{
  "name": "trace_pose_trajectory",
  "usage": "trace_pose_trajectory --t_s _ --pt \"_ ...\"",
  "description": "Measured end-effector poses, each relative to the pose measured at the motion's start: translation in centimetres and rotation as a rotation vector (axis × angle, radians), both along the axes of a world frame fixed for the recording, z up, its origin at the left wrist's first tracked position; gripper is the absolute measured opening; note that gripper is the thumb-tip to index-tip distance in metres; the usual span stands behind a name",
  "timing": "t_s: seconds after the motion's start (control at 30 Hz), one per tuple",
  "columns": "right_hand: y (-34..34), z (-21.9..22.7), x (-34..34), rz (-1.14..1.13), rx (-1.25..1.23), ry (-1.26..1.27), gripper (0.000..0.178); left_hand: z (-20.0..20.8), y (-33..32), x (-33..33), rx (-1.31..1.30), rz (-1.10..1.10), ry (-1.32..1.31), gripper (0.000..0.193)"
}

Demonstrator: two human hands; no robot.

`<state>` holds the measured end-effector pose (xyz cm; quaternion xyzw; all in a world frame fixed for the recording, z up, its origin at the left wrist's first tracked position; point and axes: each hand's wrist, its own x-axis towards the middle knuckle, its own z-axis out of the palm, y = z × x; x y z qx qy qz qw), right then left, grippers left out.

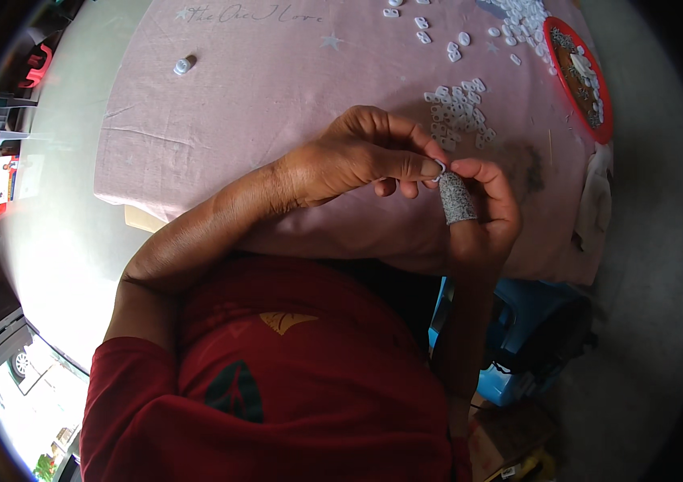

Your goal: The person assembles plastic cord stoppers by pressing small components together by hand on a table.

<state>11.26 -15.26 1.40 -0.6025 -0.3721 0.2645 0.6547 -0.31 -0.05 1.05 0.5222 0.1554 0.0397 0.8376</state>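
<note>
My left hand (377, 153) and my right hand (492, 201) meet fingertip to fingertip over the near part of the table. Pinched between them is a small white ring-shaped piece (440, 169), partly covered by the fingers. A grey speckled finger sleeve (458, 197) wraps my right thumb. Just beyond the hands lies a loose cluster of small white pieces with holes (460, 108). Several single white pieces (423, 37) are scattered farther back.
A pink cloth (221, 120) covers the table. On it are a heap of white oval pieces (524, 22), a red tray (603, 132) with small metal parts, and a small white-capped container (184, 66). A blue stool (538, 301) stands below the right edge.
</note>
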Motion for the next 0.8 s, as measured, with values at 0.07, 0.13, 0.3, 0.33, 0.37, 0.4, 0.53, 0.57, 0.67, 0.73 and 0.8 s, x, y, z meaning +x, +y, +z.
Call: trace_pose_trajectory --t_s 0.07,0.13,0.3,0.33,0.37,0.4,0.53,0.57,0.67,0.73,0.8 --pt "0.2 -0.1 -0.1 0.003 0.001 0.011 0.023 -0.1 0.0 -0.1 -0.021 0.005 -0.008 0.016" --pt "0.3 -0.1 -0.1 -0.028 -0.023 0.012 0.022 0.0 0.0 0.0 -0.028 0.008 -0.004 0.016" --pt "-0.4 0.1 0.3 -0.009 -0.119 0.030 0.017 0.1 -0.2 0.0 -0.015 0.024 -0.032 0.016" --pt "-0.5 0.2 0.1 -0.031 -0.154 0.015 0.016 0.2 -0.2 0.0 -0.013 0.037 -0.017 0.016" --pt "-0.6 0.2 -0.1 -0.030 -0.155 0.015 0.016 0.1 -0.1 0.0 -0.013 0.038 -0.017 0.016" --pt "-0.6 0.2 -0.4 -0.042 -0.124 0.038 0.016 0.1 0.0 -0.1 -0.011 0.051 -0.033 0.016" --pt "-0.5 -0.3 -0.8 -0.073 -0.029 0.007 0.014 0.3 -0.2 -0.3 0.060 0.054 -0.027 0.014" --pt "-0.6 -0.4 -0.7 -0.073 -0.032 0.009 0.014 0.2 -0.2 -0.2 0.058 0.055 -0.026 0.014" --pt "-0.8 -0.7 -0.7 -0.088 -0.061 -0.144 0.015 0.1 -0.2 -0.2 0.039 0.060 -0.055 0.014" --pt "-0.8 -0.6 -0.9 -0.096 -0.058 -0.136 0.015 0.2 -0.2 -0.2 0.035 0.046 -0.048 0.014" --pt "-0.8 -0.5 -1.0 -0.097 -0.068 -0.152 0.016 0.0 -0.2 -0.3 0.040 0.048 -0.062 0.014"
